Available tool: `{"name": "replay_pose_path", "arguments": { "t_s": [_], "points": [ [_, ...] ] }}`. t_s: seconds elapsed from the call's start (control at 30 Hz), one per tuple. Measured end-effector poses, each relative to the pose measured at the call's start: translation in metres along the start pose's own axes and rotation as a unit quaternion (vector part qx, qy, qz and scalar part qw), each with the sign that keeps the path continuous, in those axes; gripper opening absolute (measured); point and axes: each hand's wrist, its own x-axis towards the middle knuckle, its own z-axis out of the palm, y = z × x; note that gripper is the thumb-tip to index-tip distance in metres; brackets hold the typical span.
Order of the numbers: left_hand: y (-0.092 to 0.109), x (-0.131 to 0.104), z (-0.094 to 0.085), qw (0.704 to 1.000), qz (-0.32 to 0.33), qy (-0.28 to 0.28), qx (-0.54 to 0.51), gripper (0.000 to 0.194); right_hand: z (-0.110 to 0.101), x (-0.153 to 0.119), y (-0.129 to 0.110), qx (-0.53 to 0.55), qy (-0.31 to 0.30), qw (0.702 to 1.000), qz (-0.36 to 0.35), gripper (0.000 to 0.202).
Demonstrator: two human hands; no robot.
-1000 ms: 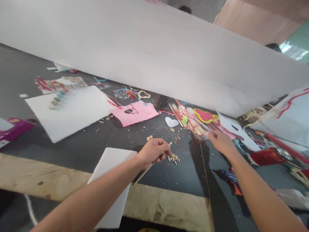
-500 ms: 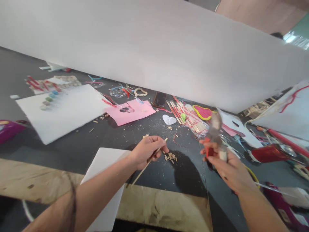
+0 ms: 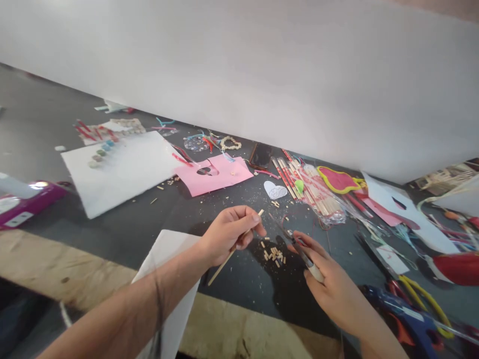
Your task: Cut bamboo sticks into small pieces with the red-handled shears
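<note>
My left hand point(image 3: 234, 234) is closed in a pinch on a thin wooden stick point(image 3: 220, 268), whose upper tip pokes out past the thumb and whose lower end slants down toward the table's front edge. To the right, my right hand point(image 3: 325, 271) is wrapped round a cutting tool point(image 3: 301, 251) with metal blades and a pale handle. The blades point up and left toward the stick's tip, apart from it. Between and below the hands lies a small heap of short cut stick pieces point(image 3: 275, 255) on the dark table point(image 3: 179, 212).
White board point(image 3: 123, 174) with paint pots lies left, pink paper point(image 3: 217, 174) ahead. A phone point(image 3: 261, 155), paper heart point(image 3: 275, 190) and packed sticks point(image 3: 318, 197) lie behind. Scissors point(image 3: 426, 304) and a blue glue gun point(image 3: 396, 304) sit right; a white wall rises behind.
My right hand has moved left and turned the tool, bringing its blades near the stick. My left hand still holds the stick. The view has shifted slightly.
</note>
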Motion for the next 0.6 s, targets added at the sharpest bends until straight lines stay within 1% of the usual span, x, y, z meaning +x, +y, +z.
{"name": "replay_pose_path", "arguments": {
  "t_s": [0.13, 0.37, 0.47, 0.6],
  "points": [
    [-0.002, 0.000, 0.002, 1.000, -0.001, -0.008, 0.001, 0.024, 0.003, -0.004, 0.006, -0.023, -0.022, 0.999, -0.001, 0.047],
    [-0.009, -0.001, 0.004, 0.999, -0.039, -0.019, -0.009, 0.021, 0.000, -0.011, 0.004, -0.049, -0.050, 0.997, -0.016, 0.043],
    [-0.009, -0.001, 0.006, 0.998, -0.053, -0.015, -0.014, 0.022, -0.001, -0.012, 0.002, -0.059, -0.059, 0.996, -0.022, 0.043],
    [-0.006, -0.001, 0.008, 0.998, -0.064, -0.002, -0.002, 0.022, -0.001, -0.013, 0.001, -0.053, -0.057, 0.997, -0.016, 0.043]
  ]
}}
